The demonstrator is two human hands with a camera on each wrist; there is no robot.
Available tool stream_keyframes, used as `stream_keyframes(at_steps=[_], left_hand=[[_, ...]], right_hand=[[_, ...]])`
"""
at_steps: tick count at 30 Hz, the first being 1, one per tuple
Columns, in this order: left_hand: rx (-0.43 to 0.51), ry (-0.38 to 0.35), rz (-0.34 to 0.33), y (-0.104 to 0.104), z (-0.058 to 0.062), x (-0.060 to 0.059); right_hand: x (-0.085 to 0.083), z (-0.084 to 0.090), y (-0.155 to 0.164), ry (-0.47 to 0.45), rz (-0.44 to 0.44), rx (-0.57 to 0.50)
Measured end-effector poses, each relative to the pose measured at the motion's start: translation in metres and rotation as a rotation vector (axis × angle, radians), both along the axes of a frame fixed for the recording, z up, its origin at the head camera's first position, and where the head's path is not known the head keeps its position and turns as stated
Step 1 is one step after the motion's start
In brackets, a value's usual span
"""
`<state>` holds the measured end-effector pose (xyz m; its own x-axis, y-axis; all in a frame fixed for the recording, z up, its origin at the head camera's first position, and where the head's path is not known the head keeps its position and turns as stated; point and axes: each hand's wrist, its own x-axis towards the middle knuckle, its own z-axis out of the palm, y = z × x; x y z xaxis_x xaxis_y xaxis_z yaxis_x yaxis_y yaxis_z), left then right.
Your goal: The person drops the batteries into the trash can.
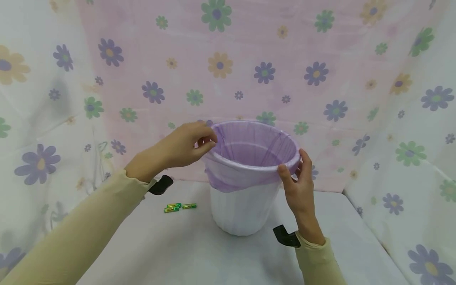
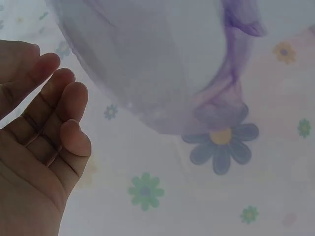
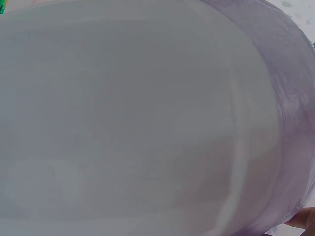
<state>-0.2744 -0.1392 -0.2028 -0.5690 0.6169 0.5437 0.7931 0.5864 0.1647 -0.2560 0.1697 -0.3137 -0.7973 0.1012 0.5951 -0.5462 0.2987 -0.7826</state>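
A white trash bin [image 1: 246,209] stands upright, lined with a thin purple garbage bag [image 1: 246,154]. The bag is folded over the rim and hangs unevenly down the outside. At the rim's left side is my left hand [image 1: 181,144], its fingers loosely bent. In the left wrist view this hand [image 2: 44,123] is apart from the bag, with nothing in its fingers. My right hand [image 1: 301,186] grips the bag-covered rim on the right, thumb towards me and fingers farther round. Only a bit of that hand [image 3: 305,221] shows in the right wrist view.
Several green and yellow batteries [image 1: 172,208] lie on the white tabletop [image 1: 171,253], left of the bin. Flower-printed curtains [image 1: 228,79] close in the back and both sides. A black wrist mount [image 1: 286,236] is attached at each sleeve.
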Motion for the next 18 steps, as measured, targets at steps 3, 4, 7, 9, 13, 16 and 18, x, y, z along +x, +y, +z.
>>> stream_keyframes(at_steps=[3,4,7,9,13,16,18], left_hand=[[0.001,-0.008,0.018,-0.011,-0.006,0.004],[-0.006,-0.008,0.023,-0.014,-0.008,0.006],[-0.021,-0.004,0.042,-0.021,-0.013,0.009],[-0.025,-0.005,0.054,-0.024,-0.017,0.012],[-0.018,-0.033,0.061,-0.028,-0.026,0.014],[-0.010,-0.050,0.062,-0.030,-0.033,0.015],[-0.004,-0.053,0.059,-0.031,-0.038,0.015]], right_hand=[[0.000,-0.001,0.000,-0.001,-0.005,0.004],[0.000,-0.001,0.001,-0.004,-0.007,0.005],[0.000,-0.002,0.001,-0.012,-0.009,0.005],[-0.001,-0.002,0.001,-0.015,-0.011,0.007],[-0.001,-0.002,0.000,-0.011,-0.010,0.010],[-0.001,-0.001,0.000,-0.003,-0.011,0.011],[-0.001,-0.001,0.000,0.001,-0.012,0.010]])
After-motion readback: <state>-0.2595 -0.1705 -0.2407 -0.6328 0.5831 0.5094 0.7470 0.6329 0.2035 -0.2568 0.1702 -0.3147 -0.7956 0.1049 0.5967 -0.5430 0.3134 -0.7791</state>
